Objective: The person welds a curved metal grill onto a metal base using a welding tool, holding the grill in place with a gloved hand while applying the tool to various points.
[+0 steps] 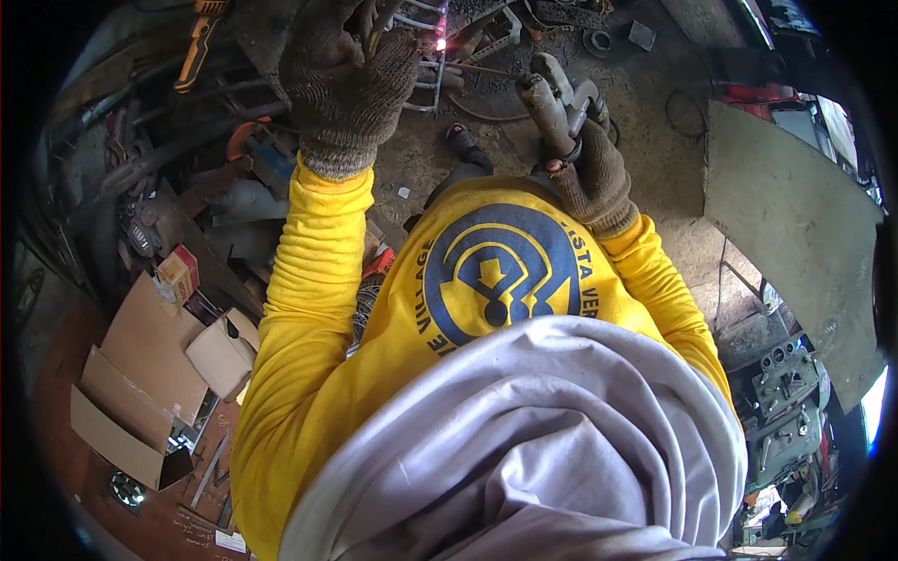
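Note:
My right hand (599,182), in a brown knitted glove, is wrapped round the handle of a worn welding electrode holder (552,117). A thin welding rod (482,70) runs left from its jaws. The rod's far end is close to a glowing pink-white spot on a ladder-like metal grille (435,89). Beside the grille, at the top, is my left hand (351,89), also gloved. Its fingers are curled near the frame's upper edge, and what they hold, if anything, is hidden.
Scrap metal and tools crowd the left, including an orange-and-black power tool (196,47). Open cardboard boxes (140,374) stand at lower left. A large metal sheet (795,224) leans at right, above grey machinery (786,402). A cable (486,114) lies on the floor.

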`<state>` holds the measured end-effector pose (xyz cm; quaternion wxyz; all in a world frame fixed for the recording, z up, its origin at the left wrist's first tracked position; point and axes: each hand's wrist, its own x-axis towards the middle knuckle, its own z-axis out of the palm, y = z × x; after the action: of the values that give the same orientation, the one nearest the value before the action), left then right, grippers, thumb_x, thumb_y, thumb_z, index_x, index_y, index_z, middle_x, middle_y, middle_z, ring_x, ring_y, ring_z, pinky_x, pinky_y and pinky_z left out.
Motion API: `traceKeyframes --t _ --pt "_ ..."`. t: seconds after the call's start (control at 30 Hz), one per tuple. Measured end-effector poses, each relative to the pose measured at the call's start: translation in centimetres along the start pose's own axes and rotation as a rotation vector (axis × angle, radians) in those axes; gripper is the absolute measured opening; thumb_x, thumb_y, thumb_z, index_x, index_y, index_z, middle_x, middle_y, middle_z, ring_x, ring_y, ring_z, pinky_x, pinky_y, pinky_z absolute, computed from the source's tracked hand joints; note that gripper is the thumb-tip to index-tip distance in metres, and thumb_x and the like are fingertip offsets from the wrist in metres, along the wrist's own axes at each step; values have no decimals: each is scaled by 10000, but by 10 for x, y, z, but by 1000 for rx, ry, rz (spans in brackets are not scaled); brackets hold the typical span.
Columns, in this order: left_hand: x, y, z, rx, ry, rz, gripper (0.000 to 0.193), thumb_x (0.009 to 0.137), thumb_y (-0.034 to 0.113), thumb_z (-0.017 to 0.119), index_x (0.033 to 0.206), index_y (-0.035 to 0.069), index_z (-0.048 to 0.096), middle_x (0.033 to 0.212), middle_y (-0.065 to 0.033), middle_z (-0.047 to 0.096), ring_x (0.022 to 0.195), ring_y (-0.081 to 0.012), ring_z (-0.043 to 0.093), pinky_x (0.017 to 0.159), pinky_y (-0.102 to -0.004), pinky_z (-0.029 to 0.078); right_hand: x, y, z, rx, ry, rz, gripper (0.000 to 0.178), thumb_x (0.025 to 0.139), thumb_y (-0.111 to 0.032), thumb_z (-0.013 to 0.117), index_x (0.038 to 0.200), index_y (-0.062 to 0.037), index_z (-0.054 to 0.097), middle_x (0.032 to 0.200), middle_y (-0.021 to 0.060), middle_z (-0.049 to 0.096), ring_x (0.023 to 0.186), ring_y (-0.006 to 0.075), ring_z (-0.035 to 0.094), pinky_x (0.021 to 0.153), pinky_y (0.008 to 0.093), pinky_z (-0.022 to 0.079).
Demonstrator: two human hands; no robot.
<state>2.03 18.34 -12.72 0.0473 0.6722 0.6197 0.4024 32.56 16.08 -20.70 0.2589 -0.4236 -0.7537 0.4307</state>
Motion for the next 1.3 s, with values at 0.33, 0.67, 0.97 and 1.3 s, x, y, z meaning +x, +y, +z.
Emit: traceKeyframes --t 0.33,0.67,0.97,1.3 --pt "-17 -31 10 95 12 -37 464 885 -43 656 1339 -62 566 1374 -174 609 1260 -237 600 1066 -319 466 2 -3 1 60 -36 31 553 879 -379 756 1250 5 609 1008 206 731 944 374 734 825 402 570" --pt "-18 -34 6 69 -20 8 510 934 249 652 1364 -8 560 1326 -173 609 1183 -289 588 1033 -383 457 4 -5 3 58 -24 1 515 896 -352 741 1250 -3 606 1011 176 726 928 366 720 826 404 567" --pt "-8 -5 5 -131 3 -4 438 905 206 687 1290 9 611 1189 -120 649 993 -244 579 887 -348 474 10 -3 6 434 -121 -12 442 990 -255 637 1287 62 552 1072 92 603 841 153 623 766 295 523" --pt "-9 -10 4 -149 25 -26 362 873 158 726 1207 28 668 1037 -61 693 782 -194 569 725 -309 494 13 7 1 169 -155 -106 436 923 -137 660 1326 -16 543 1145 116 637 1014 219 655 882 357 542"
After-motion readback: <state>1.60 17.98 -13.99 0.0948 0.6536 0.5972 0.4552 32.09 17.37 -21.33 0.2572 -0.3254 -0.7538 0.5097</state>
